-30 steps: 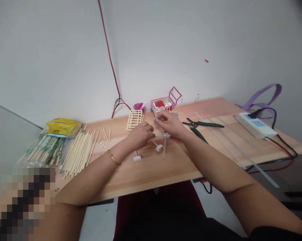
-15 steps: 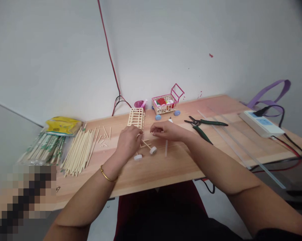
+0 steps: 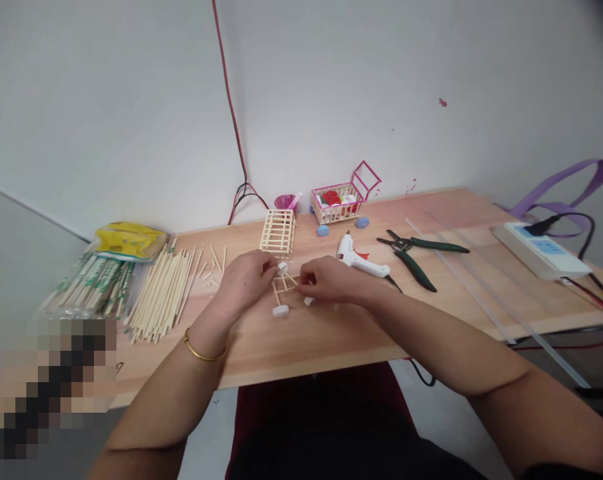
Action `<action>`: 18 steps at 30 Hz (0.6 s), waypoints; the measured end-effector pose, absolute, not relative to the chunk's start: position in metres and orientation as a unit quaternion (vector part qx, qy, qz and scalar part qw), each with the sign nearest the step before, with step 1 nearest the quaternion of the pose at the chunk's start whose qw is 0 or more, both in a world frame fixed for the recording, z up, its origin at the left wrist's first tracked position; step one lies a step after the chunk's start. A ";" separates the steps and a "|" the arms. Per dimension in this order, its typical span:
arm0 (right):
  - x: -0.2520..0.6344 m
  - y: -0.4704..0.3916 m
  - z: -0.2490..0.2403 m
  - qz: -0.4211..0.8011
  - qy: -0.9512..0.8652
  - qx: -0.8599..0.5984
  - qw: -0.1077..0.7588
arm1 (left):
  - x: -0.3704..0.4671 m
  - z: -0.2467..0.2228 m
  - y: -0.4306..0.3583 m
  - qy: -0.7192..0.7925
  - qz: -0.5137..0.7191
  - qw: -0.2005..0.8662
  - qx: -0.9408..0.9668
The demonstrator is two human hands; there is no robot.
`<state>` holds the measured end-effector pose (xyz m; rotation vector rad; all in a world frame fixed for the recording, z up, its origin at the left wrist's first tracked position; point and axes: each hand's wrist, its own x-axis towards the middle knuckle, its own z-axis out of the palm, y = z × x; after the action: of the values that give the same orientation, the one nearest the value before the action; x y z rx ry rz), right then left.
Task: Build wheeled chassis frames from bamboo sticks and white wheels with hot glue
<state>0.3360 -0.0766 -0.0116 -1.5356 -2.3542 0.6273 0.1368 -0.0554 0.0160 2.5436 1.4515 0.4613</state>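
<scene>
A small frame of wooden sticks [image 3: 280, 291] lies on the table between my hands, a white wheel [image 3: 280, 311] at its near end. Slanting over it is another stick [image 3: 290, 279], with a white wheel [image 3: 282, 267] at its upper end and another white wheel [image 3: 309, 301] partly hidden below my right fingers. My left hand [image 3: 249, 280] is closed, its fingertips at the upper wheel. My right hand [image 3: 326, 280] pinches the slanting stick near its lower end. Farther back stands a slatted stick basket [image 3: 278, 232].
A white glue gun [image 3: 361, 259] lies right of my hands, with green-handled pliers [image 3: 414, 257] beyond. Loose sticks [image 3: 159, 297] and a yellow packet [image 3: 131, 241] are at left. A small pink-trimmed cart [image 3: 339, 203] stands by the wall; a power strip [image 3: 541, 250] is far right.
My right hand has come down onto the slanting wheeled stick. My left fingers now sit at its upper wheel. The view has shifted slightly, and the glue gun, mostly hidden before, now shows.
</scene>
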 end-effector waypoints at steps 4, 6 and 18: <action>0.332 -0.073 -0.011 0.215 -0.804 -0.548 0.089 | 0.144 0.012 -0.059 0.483 0.159 0.071 0.858; 0.331 -0.072 -0.010 0.217 -0.803 -0.550 0.073 | 0.147 0.010 -0.061 0.481 0.154 0.062 0.861; 0.351 -0.069 0.005 0.179 -0.804 -0.565 0.038 | 0.169 0.000 -0.074 0.417 0.080 -0.035 0.905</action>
<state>0.3510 -0.0686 0.0053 -1.7341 -2.4679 0.5477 0.1689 -0.0744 -0.0002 2.9073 1.3381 0.2559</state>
